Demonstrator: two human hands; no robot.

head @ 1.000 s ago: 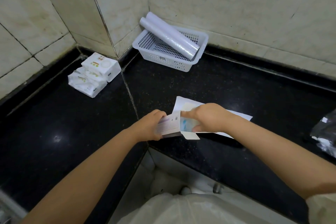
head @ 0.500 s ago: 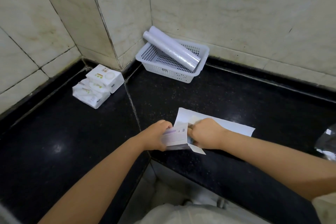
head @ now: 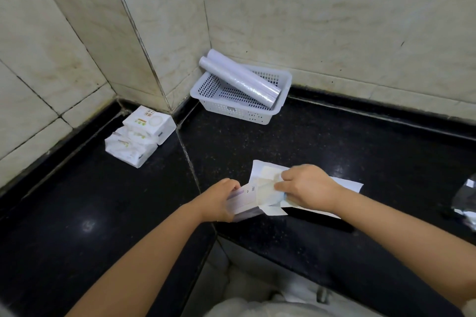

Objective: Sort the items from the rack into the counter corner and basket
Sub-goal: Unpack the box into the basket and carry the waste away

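A small white printed box [head: 244,199] is gripped at its left end by my left hand [head: 219,199]. My right hand [head: 305,188] pinches the pale contents at the box's open right end, above a white paper sheet [head: 345,184] lying on the black counter. A white perforated basket [head: 239,108] stands against the far wall with two white rolls [head: 239,77] leaning across it. Several white tissue packs [head: 140,136] are stacked in the counter corner at the left.
The black counter [head: 90,213] forms an L with tiled walls behind. Its front edge drops off just below my hands. A crumpled shiny wrapper [head: 467,203] lies at the right edge of view.
The view has tilted down and closer, so everything sits lower. My right hand has shifted from the box's end to pulling the pale contents out to the right.
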